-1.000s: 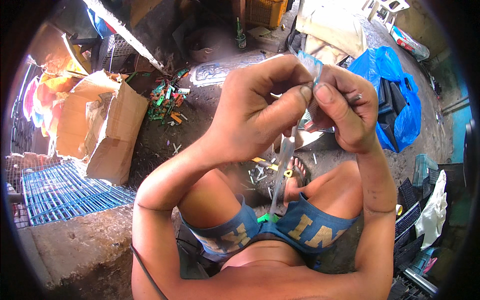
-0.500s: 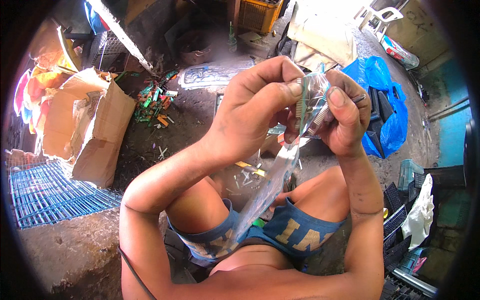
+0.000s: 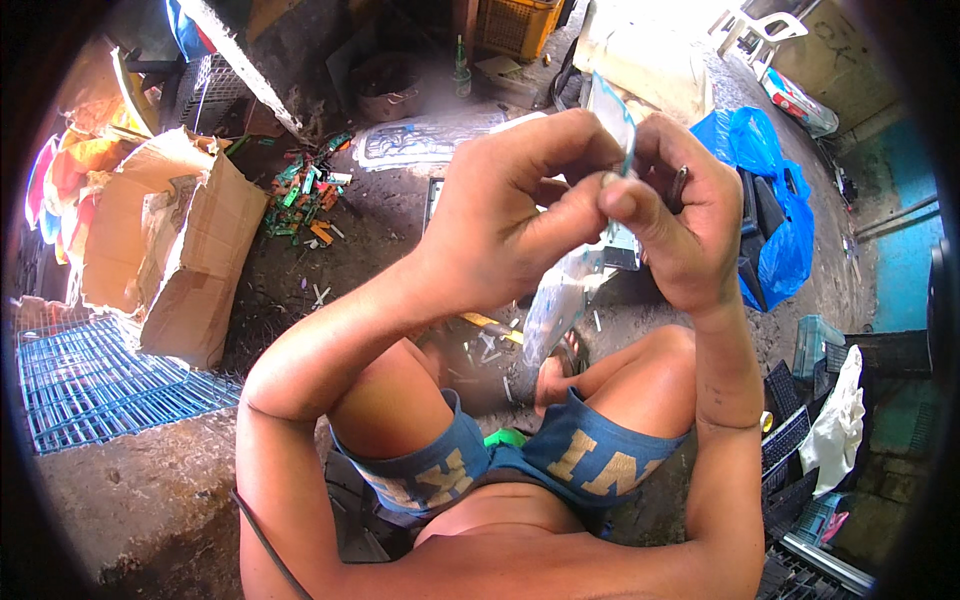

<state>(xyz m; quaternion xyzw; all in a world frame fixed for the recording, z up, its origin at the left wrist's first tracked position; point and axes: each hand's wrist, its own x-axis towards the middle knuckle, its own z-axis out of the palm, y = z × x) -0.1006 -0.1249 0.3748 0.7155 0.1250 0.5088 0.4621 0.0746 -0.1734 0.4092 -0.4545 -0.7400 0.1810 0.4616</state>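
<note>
A thin clear plastic film with faint printed lines hangs from my hands, held up in front of me above my knees. My left hand is closed, thumb and curled fingers pinching the film from the left. Against it, thumb tip to thumb tip, my right hand pinches the same film. The upper end of the film, with a bluish edge, sticks up above both hands. A slim dark rod-like piece shows among my right fingers; its kind is unclear. Beneath the hands, a pale flat panel is partly hidden.
At left stand a torn cardboard box and a blue wire rack. Small green and orange pieces are piled beyond. A blue plastic bag holding dark panels lies right, with black keyboards nearer. A yellow-handled tool lies below.
My hands have drawn together, thumbs now meeting. The film's upper end now stands higher above them, and its lower part has swung up off my lap and hangs shorter.
</note>
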